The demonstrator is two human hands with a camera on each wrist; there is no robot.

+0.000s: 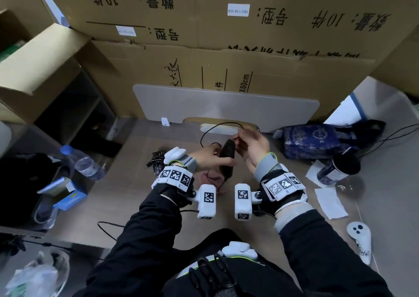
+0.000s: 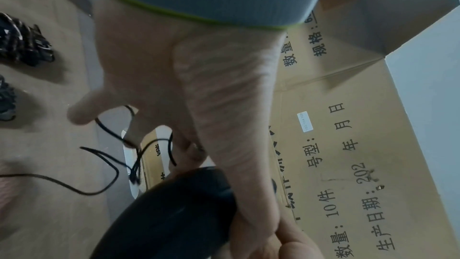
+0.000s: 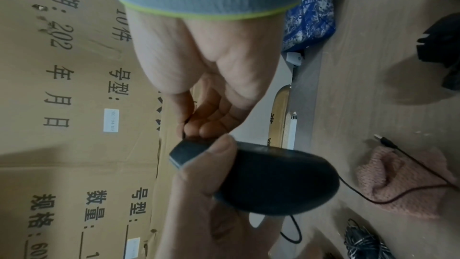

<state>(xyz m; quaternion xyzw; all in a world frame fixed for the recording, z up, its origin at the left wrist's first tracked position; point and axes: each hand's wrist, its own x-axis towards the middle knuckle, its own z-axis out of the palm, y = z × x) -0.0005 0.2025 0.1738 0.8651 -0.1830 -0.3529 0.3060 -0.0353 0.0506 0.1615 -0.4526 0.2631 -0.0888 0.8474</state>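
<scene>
In the head view the left hand [image 1: 204, 158] grips a black mouse [image 1: 227, 161] above the desk [image 1: 127, 183], with fingers and thumb curled round its body. The mouse's long axis points away from the person, and its front end is raised and farthest off. The right hand [image 1: 252, 145] sits at that front end, nearer to it than the left hand. It pinches the thin black cord [image 1: 215, 125], which arcs beyond the hands and loops back toward the left. The likely next move, winding or drawing the cord, turns on that pinch lying just ahead of the mouse's nose. In the left wrist view the left hand [image 2: 186, 86] lays its thumb along the mouse [image 2: 174, 214], which is low in the picture. Slack cord [image 2: 109, 131] trails in loose loops to the left. In the right wrist view the right hand [image 3: 199, 86] nips the cord [image 3: 347, 185] between thumb and fingertips where it enters the mouse [image 3: 273, 180]. The shell is smooth, rounded and matt black.
</scene>
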